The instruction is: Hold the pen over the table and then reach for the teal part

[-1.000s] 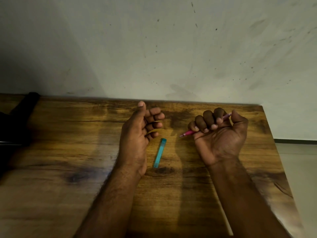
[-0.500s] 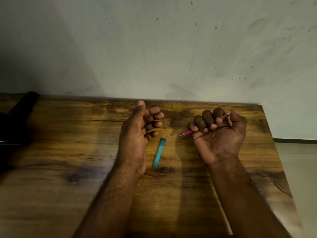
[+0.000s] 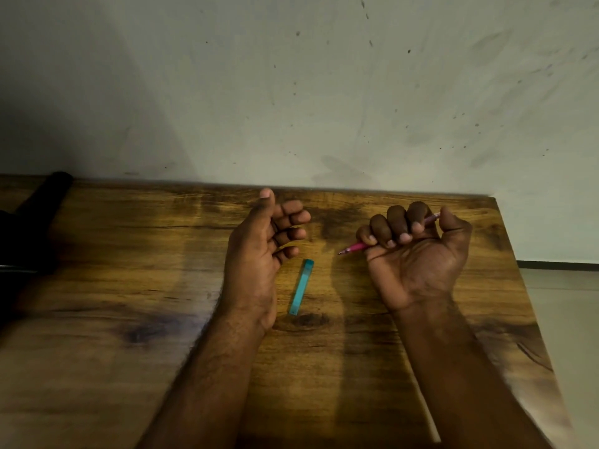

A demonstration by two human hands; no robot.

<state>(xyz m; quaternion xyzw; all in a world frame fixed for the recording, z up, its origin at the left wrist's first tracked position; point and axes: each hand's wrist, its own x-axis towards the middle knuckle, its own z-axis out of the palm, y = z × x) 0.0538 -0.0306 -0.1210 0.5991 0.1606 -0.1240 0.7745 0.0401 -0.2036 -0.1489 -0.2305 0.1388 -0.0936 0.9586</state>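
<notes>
A: Down on the wooden table (image 3: 129, 286), no box, tray or cup in sight, just two small things and two bare hands.

B: Right hand (image 3: 418, 254) first: palm turned up, fingers curled tight into a fist around a pink pen (image 3: 353, 247). The pointed tip pokes out past the little finger toward the middle of the table, and the other end peeks out by the thumb.

A: And the left hand (image 3: 259, 254)?

B: On its edge, thumb up, fingers loosely bent, holding nothing. Both forearms stretch in from the near edge.

A: Between the hands lies a teal cap (image 3: 301, 286), a slim flat bar, flat on the wood, just beside the left palm and apart from it.

B: The pen tip is near the cap's far end, not touching. The pen is slender, bright pink, mostly hidden by the fingers.

A: Dark object (image 3: 29, 228) at the far left edge, too shadowed to identify. Scuffed pale wall (image 3: 291, 92) behind.
</notes>
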